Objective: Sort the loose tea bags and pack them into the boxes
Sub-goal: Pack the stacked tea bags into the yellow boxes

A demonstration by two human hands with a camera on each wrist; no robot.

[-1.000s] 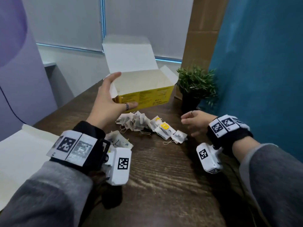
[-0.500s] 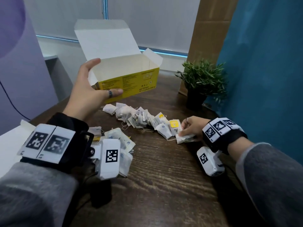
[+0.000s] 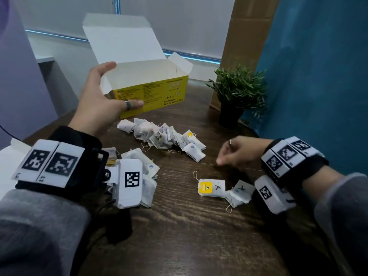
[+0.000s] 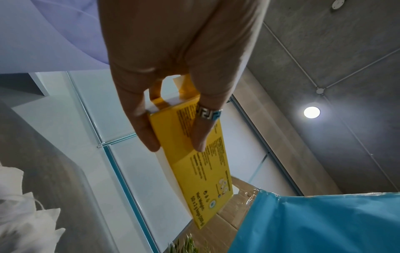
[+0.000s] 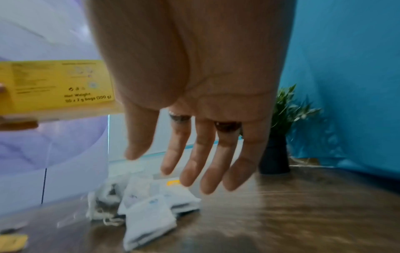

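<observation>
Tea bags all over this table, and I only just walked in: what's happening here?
A person is sorting loose white paper tea bags on a dark wooden table. Their left hand holds an open, empty yellow cardboard box above the table. Their right hand hovers open, holding nothing, over the table near two tea bags marked with an X. Nothing is packed yet.

The table [image 3: 179,226] is dark wood with visible grain and a slight sheen. The yellow box [image 3: 151,96] is smooth cardboard, plain white inside. The tea bags [image 3: 159,136] are thin, crinkled white paper with cotton strings.
</observation>
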